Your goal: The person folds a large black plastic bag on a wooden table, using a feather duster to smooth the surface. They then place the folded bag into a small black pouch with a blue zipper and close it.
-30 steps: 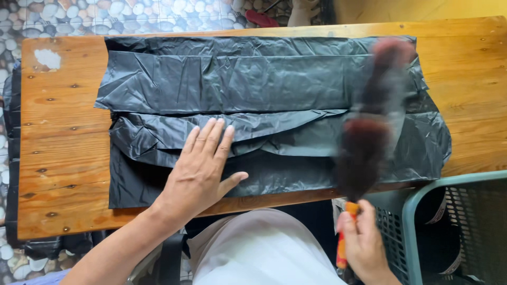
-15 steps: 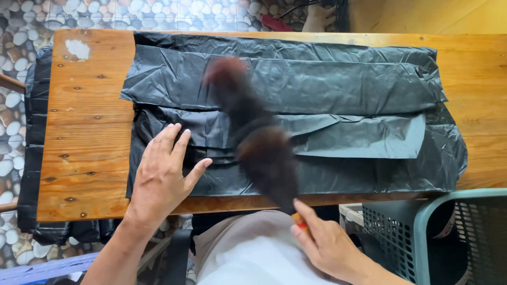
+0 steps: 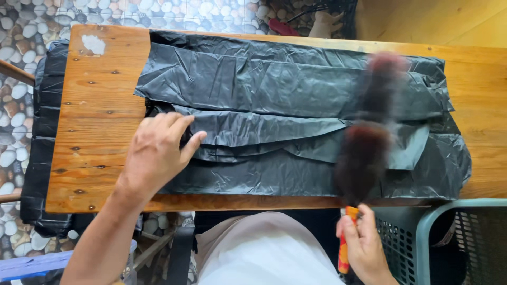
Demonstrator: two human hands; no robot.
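Swung rightward, feather duster [image 3: 369,132] in right hand's [image 3: 362,245] closed grip; left hand [image 3: 156,153] flat, open on black bag [image 3: 274,89].

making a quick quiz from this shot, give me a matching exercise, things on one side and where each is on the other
Things:
1. feather duster
2. black plastic sheet
3. green basket
4. left hand

Places:
A. spread over the wooden table
B. lower right, past the table's near edge
C. flat on the sheet's left end
D. held by its handle in the right hand, blurred over the sheet

Pairs: 1-D, 2-A, 3-B, 4-C
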